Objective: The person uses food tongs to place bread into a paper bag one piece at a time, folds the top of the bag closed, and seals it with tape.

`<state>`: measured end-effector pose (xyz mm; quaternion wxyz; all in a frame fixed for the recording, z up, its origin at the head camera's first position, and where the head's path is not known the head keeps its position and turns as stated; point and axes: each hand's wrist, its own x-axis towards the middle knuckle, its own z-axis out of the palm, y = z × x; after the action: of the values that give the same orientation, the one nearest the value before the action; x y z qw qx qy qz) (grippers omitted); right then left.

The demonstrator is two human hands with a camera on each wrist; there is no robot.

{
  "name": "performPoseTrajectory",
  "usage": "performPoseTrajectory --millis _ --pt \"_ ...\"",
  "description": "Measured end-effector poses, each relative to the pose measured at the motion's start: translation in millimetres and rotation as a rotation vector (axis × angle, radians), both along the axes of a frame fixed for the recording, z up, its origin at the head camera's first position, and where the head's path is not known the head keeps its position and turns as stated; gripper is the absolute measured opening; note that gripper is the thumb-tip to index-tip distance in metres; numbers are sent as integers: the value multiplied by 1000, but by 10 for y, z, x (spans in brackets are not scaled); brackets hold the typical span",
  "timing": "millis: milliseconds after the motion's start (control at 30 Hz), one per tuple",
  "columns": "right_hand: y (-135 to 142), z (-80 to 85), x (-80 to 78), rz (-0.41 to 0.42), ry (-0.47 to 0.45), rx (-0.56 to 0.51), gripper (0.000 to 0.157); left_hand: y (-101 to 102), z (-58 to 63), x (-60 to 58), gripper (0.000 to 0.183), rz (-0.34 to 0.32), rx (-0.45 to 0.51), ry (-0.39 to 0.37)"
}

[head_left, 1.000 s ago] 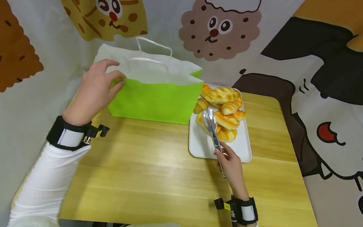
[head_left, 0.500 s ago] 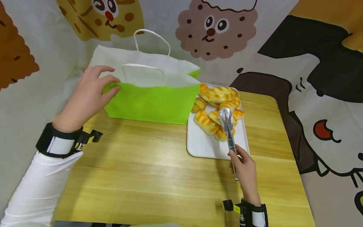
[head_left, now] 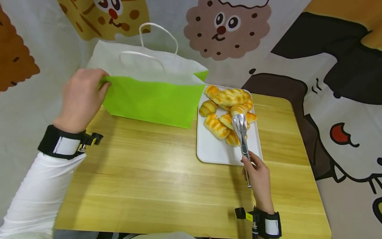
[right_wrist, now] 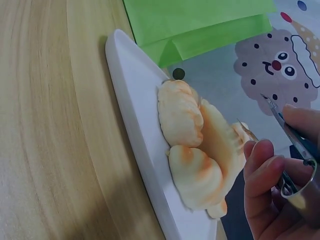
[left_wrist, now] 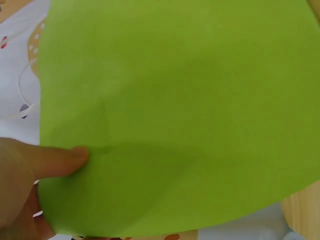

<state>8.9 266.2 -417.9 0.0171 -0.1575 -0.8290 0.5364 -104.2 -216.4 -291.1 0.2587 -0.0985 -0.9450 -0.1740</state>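
Observation:
A green paper bag with a white inside and white cord handles stands upright at the back left of the table. My left hand pinches its left front top edge; in the left wrist view the thumb presses on the green outside, with the other fingers behind. My right hand holds metal tongs over a white tray of bread rolls. In the right wrist view the tongs' tips stand apart with nothing between them. A roll lies at the front left of the pile.
The wooden table extends in front of the bag and the tray. Behind it hangs a printed cloth with cartoon biscuits. The tray stands just right of the bag's lower corner.
My left hand has closed on the bag's left top edge, and the bag has shifted slightly left. The tongs moved right over the tray early on, then stayed almost still.

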Motion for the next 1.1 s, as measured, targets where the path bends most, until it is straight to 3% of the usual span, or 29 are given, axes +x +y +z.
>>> performPoseTrajectory --millis 167,267,500,867,1100 --pt "27 -37 15 -19 -4 1 45 58 -74 -86 15 64 19 88" --pt "47 -64 41 -35 -11 -8 45 118 -136 -129 13 63 17 123" --pt "140 -30 51 -19 -5 70 48 210 -235 -55 7 13 1 122" --pt "361 283 6 23 -57 326 57 251 -253 92 5 -130 16 87" --pt "461 424 -15 53 -135 350 63 242 -279 141 5 -161 45 100"
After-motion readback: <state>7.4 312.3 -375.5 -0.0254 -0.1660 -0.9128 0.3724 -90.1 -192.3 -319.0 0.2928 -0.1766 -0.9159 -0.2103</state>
